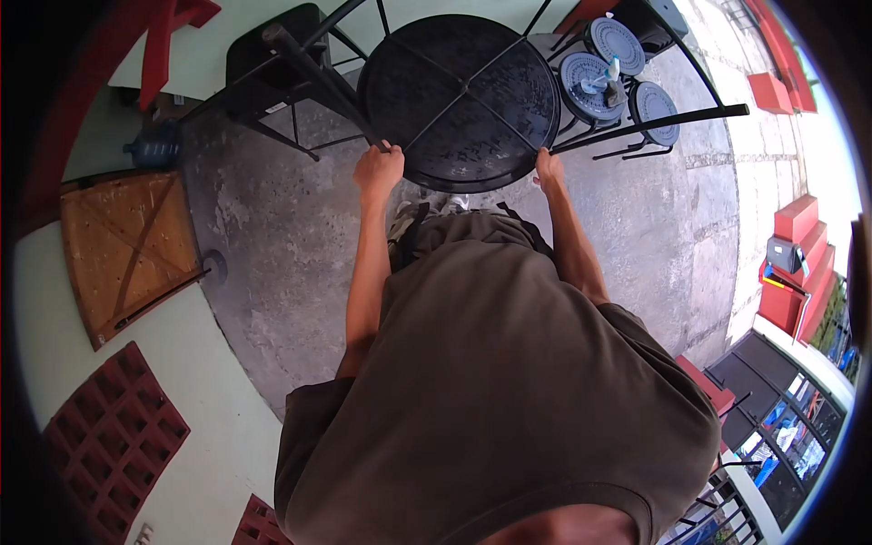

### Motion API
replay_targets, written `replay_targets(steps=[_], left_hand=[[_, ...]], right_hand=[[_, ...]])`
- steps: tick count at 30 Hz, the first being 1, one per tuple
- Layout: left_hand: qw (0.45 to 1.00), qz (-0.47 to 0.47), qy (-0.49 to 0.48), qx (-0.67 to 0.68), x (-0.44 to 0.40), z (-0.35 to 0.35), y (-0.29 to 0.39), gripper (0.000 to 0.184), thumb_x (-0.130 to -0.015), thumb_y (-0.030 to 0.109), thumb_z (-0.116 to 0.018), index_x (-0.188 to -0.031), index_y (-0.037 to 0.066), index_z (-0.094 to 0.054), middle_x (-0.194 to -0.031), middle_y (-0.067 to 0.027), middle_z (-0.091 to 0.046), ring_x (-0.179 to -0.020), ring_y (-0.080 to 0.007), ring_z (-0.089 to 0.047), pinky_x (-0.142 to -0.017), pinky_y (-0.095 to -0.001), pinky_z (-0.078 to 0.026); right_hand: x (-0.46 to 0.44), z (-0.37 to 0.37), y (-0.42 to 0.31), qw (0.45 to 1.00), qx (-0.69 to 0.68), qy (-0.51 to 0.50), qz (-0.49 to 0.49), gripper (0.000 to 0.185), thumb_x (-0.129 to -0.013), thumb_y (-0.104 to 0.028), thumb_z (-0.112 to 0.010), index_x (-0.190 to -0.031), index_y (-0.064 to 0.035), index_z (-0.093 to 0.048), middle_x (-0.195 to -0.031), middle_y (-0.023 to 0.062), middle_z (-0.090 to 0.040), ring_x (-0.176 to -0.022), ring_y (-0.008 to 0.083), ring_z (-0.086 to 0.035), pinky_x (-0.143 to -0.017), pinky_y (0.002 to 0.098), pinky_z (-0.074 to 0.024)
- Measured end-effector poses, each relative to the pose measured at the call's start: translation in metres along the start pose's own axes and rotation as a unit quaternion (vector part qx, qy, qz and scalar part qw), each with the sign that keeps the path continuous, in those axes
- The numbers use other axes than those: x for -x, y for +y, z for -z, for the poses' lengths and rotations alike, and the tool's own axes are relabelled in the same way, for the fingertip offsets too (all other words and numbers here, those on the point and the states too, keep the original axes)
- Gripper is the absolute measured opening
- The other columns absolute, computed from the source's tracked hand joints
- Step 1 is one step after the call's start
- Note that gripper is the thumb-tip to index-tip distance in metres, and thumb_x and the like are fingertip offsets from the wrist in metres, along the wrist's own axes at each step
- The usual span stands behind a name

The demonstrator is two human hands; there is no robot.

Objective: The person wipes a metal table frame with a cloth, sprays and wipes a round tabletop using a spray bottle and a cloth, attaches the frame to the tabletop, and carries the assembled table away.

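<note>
A round black table [463,68] is in front of me, its underside facing me, with thin crossing bars and its metal legs sticking up and outward. My left hand [379,169] is closed at the table's near left edge, where a black leg [331,82] meets the top. On the near right edge my right hand [549,169] is closed too, beside the leg [654,125] that runs off to the right. Whether the fingers hold the rim or the leg ends, I cannot tell. The table's near edge lies just beyond my feet.
To the right of the table stand several round stools [590,86], one bearing a spray bottle [612,71] and a cloth. A black chair [272,64] is at the upper left. Along the left wall are a blue water jug [154,147] and a wooden panel [127,241].
</note>
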State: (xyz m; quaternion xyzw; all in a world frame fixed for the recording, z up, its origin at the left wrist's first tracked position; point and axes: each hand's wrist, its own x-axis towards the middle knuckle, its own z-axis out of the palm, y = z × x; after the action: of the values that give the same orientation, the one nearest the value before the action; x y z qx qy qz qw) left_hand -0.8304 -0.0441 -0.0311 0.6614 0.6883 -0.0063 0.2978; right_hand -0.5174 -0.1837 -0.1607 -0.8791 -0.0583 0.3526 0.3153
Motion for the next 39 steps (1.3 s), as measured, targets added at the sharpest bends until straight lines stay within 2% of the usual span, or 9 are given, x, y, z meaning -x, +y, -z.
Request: replay_targets(steps=[8, 11, 16, 19, 21, 26, 29, 37, 39], left_hand=[[0.999, -0.042, 0.0, -0.004, -0.003, -0.002, -0.007, 0.041, -0.087, 0.034, -0.048, -0.097, 0.001, -0.071, -0.104, -0.0237, -0.069, -0.104, -0.0423, -0.063, -0.093, -0.0489, -0.048], [0.997, -0.069, -0.037, 0.019, -0.007, 0.002, -0.013, 0.036, -0.085, 0.031, -0.051, -0.096, 0.002, -0.07, -0.102, -0.0225, -0.07, -0.101, -0.0414, -0.064, -0.09, -0.0479, -0.049], [0.975, -0.148, -0.1, 0.134, -0.014, -0.001, -0.047, 0.029, -0.079, 0.016, -0.06, -0.105, 0.006, -0.065, -0.094, -0.0173, -0.072, -0.089, -0.0338, -0.069, -0.08, -0.0415, -0.052], [0.911, -0.017, -0.169, 0.375, -0.02, -0.012, -0.072, 0.037, -0.074, 0.009, -0.065, -0.111, 0.007, -0.061, -0.088, -0.0114, -0.073, -0.08, -0.0258, -0.071, -0.072, -0.038, -0.053], [0.94, 0.024, -0.129, 0.314, -0.022, -0.03, -0.084, 0.04, -0.073, 0.008, -0.065, -0.113, 0.007, -0.059, -0.089, -0.01, -0.073, -0.076, -0.023, -0.07, -0.067, -0.0375, -0.053], [0.953, 0.043, -0.088, 0.287, -0.016, -0.079, -0.096, 0.054, -0.077, 0.005, -0.06, -0.129, 0.006, -0.049, -0.096, -0.0118, -0.068, -0.073, -0.0201, -0.067, -0.055, -0.0333, -0.053], [0.835, 0.13, -0.168, 0.508, -0.018, -0.093, -0.091, 0.051, -0.084, 0.008, -0.06, -0.134, 0.007, -0.048, -0.103, -0.0106, -0.065, -0.076, -0.0217, -0.066, -0.058, -0.0351, -0.055], [0.615, 0.078, -0.165, 0.767, -0.012, -0.151, -0.114, 0.032, -0.099, 0.029, -0.057, -0.126, 0.013, -0.054, -0.106, -0.0051, -0.063, -0.098, -0.022, -0.062, -0.084, -0.0433, -0.054], [0.532, 0.096, -0.161, 0.825, -0.019, -0.166, -0.113, 0.029, -0.1, 0.036, -0.055, -0.12, 0.016, -0.057, -0.105, -0.003, -0.063, -0.096, -0.0202, -0.062, -0.086, -0.0433, -0.052]], right_hand=[[-0.012, 0.001, 0.01, 1.0, -0.001, -0.017, -0.006, 0.063, -0.092, -0.047, -0.054, -0.106, 0.013, -0.064, -0.1, 0.0261, -0.065, -0.085, 0.0353, -0.067, -0.055, 0.0385, -0.0549], [0.003, -0.009, 0.007, 0.996, -0.083, 0.021, -0.025, 0.059, -0.09, -0.053, -0.058, -0.1, 0.0047, -0.063, -0.081, 0.0103, -0.056, -0.068, 0.0225, -0.054, -0.055, 0.0395, -0.049], [0.008, -0.018, 0.012, 0.983, -0.169, 0.058, -0.039, 0.064, -0.082, -0.059, -0.069, -0.097, 0.003, -0.063, -0.073, 0.0066, -0.052, -0.063, 0.0196, -0.052, -0.052, 0.0388, -0.0471], [0.006, -0.01, 0.017, 0.98, -0.192, -0.014, -0.049, 0.065, -0.078, -0.061, -0.072, -0.092, 0.0013, -0.062, -0.069, 0.0029, -0.05, -0.054, 0.0151, -0.046, -0.05, 0.0364, -0.0441], [0.012, -0.002, 0.015, 0.976, -0.196, -0.063, -0.07, 0.06, -0.076, -0.059, -0.074, -0.088, -0.0022, -0.06, -0.061, -0.0028, -0.044, -0.045, 0.01, -0.036, -0.049, 0.0329, -0.0405], [0.057, 0.012, -0.026, 0.957, 0.2, -0.202, 0.049, 0.048, -0.078, -0.046, -0.072, -0.087, 0.0016, -0.068, -0.075, 0.0114, -0.066, -0.053, 0.0187, -0.059, -0.047, 0.0359, -0.0458], [0.073, -0.029, -0.052, 0.885, 0.284, -0.216, 0.3, 0.037, -0.081, -0.043, -0.069, -0.092, -0.0076, -0.068, -0.088, 0.0161, -0.072, -0.093, 0.0383, -0.067, -0.084, 0.0473, -0.0516], [0.131, -0.118, -0.129, 0.629, 0.275, -0.236, 0.687, 0.036, -0.07, -0.03, -0.075, -0.098, -0.0142, -0.059, -0.101, 0.0079, -0.058, -0.106, 0.0323, -0.055, -0.084, 0.0475, -0.0465], [0.135, -0.132, -0.126, 0.62, 0.342, -0.231, 0.667, 0.042, -0.07, -0.034, -0.076, -0.101, -0.0121, -0.06, -0.108, 0.0117, -0.057, -0.113, 0.0346, -0.052, -0.09, 0.0489, -0.0421]])
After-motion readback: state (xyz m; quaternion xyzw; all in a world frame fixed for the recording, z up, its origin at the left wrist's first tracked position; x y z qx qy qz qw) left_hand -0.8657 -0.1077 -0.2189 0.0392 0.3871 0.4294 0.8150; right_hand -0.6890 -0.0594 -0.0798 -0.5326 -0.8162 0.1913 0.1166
